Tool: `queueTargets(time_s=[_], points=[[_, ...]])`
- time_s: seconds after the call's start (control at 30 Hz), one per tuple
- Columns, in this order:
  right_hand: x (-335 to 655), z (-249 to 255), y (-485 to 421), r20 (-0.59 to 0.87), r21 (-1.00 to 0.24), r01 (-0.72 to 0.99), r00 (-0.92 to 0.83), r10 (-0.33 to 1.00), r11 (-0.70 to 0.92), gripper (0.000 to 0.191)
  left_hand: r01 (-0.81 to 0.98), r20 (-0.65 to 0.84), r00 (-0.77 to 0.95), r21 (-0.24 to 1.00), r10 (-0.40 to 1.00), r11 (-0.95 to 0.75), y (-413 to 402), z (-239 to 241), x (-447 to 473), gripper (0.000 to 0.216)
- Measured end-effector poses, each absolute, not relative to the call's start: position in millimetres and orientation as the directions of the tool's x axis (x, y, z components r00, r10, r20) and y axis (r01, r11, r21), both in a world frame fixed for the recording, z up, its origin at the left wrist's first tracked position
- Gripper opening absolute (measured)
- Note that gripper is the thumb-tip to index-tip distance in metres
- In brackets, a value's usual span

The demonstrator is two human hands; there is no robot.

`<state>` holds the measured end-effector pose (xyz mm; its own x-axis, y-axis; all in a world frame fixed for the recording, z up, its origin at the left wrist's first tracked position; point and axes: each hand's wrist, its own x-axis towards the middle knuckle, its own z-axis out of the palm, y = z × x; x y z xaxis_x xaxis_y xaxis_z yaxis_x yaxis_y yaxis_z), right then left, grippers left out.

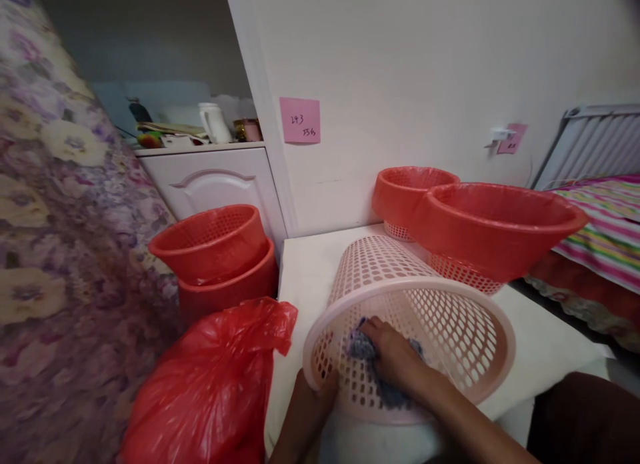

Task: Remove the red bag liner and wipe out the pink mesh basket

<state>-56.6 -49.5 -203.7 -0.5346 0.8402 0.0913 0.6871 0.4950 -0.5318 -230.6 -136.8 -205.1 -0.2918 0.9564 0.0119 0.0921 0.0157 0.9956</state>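
Note:
A pale pink perforated basket lies on its side on a white tabletop, with its mouth turned toward me. My right hand reaches inside it and presses a grey-blue cloth against the inner wall. Down at the basket's near left rim, my left hand grips the edge and steadies it.
Two baskets lined with red bags stand behind on the table. A loose red plastic bag lies at the left. Stacked red baskets sit on the floor by a white cabinet. A striped bed is to the right.

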Motion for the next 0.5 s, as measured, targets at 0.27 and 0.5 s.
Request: queueTargets(time_s=[0.27,0.5], points=[[-35,-171,-120,0.143,-0.785,0.315,-0.745,0.651,0.533,0.062,0.201,0.025,-0.342,0.979,0.940,0.047,-139,-198,-232,0.038],[-39,-167,-60,0.228,-0.751,0.406,-0.580,0.782,0.520,0.055,0.273,0.087,-0.365,0.962,0.927,0.017,-146,-189,-237,0.036]])
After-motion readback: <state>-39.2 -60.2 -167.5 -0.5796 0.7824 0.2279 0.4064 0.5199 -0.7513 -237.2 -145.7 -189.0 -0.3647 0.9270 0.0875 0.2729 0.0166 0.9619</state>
